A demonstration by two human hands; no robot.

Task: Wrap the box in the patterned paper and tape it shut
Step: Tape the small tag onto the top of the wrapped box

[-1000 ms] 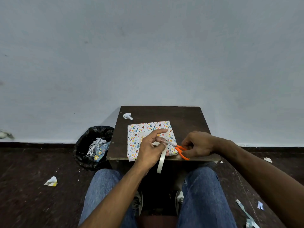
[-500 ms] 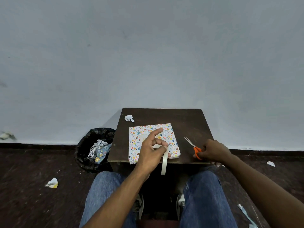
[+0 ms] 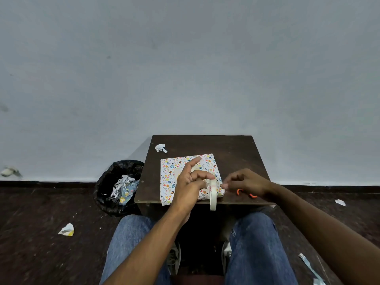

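Squarely on the dark table (image 3: pixel 236 149) lies the box (image 3: pixel 170 177), wrapped in white, egg-dotted paper. Left hand (image 3: pixel 190 187) holds the tape roll (image 3: pixel 212 195) looped over curled fingers; right hand (image 3: pixel 244 183) hovers loosely curled, empty, above orange scissors (image 3: pixel 239 191).

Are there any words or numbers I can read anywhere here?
Tape roll: a small red mark printed on its side, too blurred to read.
Wrapped box: only pictures such as eggs and hearts, no words.
Nothing else carries readable text.
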